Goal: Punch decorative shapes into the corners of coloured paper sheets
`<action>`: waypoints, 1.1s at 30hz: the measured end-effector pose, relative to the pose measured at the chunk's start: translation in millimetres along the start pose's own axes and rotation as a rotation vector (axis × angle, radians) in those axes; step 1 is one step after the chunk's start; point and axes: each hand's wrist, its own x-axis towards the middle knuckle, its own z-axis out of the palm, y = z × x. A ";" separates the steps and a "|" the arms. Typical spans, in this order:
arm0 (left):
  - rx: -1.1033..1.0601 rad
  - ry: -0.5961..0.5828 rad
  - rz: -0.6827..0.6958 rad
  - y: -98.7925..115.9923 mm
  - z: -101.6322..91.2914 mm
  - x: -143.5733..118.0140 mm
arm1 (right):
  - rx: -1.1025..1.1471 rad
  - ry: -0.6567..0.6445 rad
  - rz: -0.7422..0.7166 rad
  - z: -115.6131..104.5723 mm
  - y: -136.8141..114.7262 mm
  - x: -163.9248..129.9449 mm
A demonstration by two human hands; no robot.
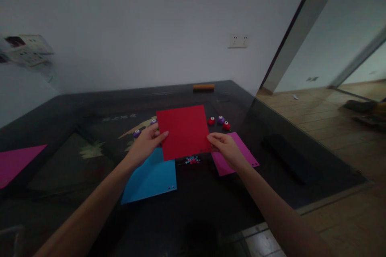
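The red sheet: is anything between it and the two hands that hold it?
Nothing visible. The left hand grips the red sheet at its left edge and the right hand at its right edge, directly, above the small paper bits.

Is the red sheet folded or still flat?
Flat and unfolded: the red sheet shows one smooth square face, pinched at its side edges by left hand and right hand.

Matt red paper (183, 131), smooth and uncreased, sits between my left grip (146, 141) and right grip (226, 147). Blue paper (152, 178) and pink paper (233, 156) look equally flat and dull. Below them the dark surface (211, 196) is glossy, glass-like, catching reflections. The small punches (219, 121) look like shiny plastic.
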 end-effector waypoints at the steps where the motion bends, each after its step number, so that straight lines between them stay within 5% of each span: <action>1: -0.004 -0.014 0.000 -0.8 0.5 0.3 | 0.014 0.015 -0.006 -0.3 -0.2 0.4; 16: 0.187 -0.019 0.006 -14.4 4.5 2.1 | 0.001 0.133 -0.120 -10.7 3.2 6.8; 23: 0.352 0.028 0.169 -18.5 12.4 3.0 | -0.114 0.247 -0.138 -15.6 2.3 10.4; 28: 0.328 0.107 0.206 -22.8 32.3 5.4 | -0.180 0.304 -0.159 -32.7 -0.6 13.2; 33: 0.366 0.131 0.249 -17.8 70.5 19.0 | -0.250 0.331 -0.138 -72.6 -12.9 3.7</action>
